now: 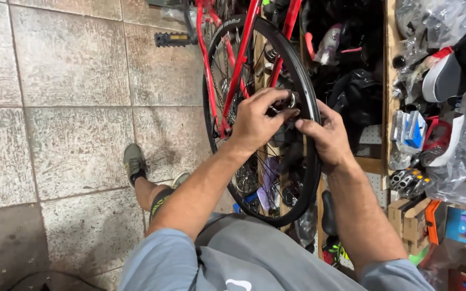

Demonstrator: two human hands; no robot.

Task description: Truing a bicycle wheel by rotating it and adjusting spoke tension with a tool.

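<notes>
Tiled floor (pixel 71 124) open leftward; cluttered shelves (pixel 389 81) crowd right; left hand (pixel 254 121), right hand (pixel 327 137) grips pinched on wheel hub (pixel 289 102).

Both hands (pixel 292 126) meet at the wheel (pixel 303 102), shelves (pixel 389 81) right, pedal (pixel 171 39) left.

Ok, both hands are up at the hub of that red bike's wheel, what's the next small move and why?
Probably a slight turn of the small metal fitting with the left hand while the right hand steadies the other side. Both hands' fingertips meet at the hub of the wheel, which stands in the red frame. Whether the fitting is tight cannot be told.
</notes>
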